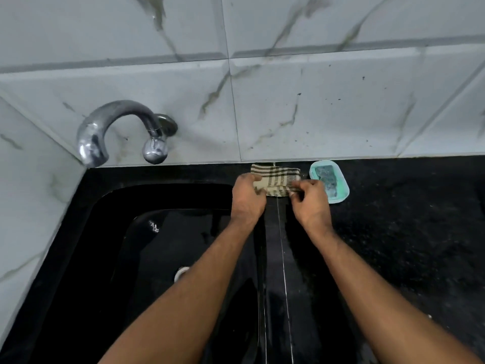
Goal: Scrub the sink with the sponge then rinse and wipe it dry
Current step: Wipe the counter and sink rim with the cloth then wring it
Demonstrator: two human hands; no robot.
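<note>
A black sink (105,206) fills the lower left, its drain (181,273) partly hidden by my left forearm. A folded beige checked cloth (275,177) lies on the black counter against the wall, just right of the sink's back corner. My left hand (248,198) grips the cloth's left end and my right hand (311,200) pinches its right end. The sponge (328,179) sits in a mint-green dish (341,193) right of the cloth, close to my right hand.
A chrome tap (105,132) with a round knob (154,151) juts from the marble-tiled wall above the sink's back left. Speckled black counter (406,232) stretches to the right. A tiled side wall (31,193) borders the sink on the left.
</note>
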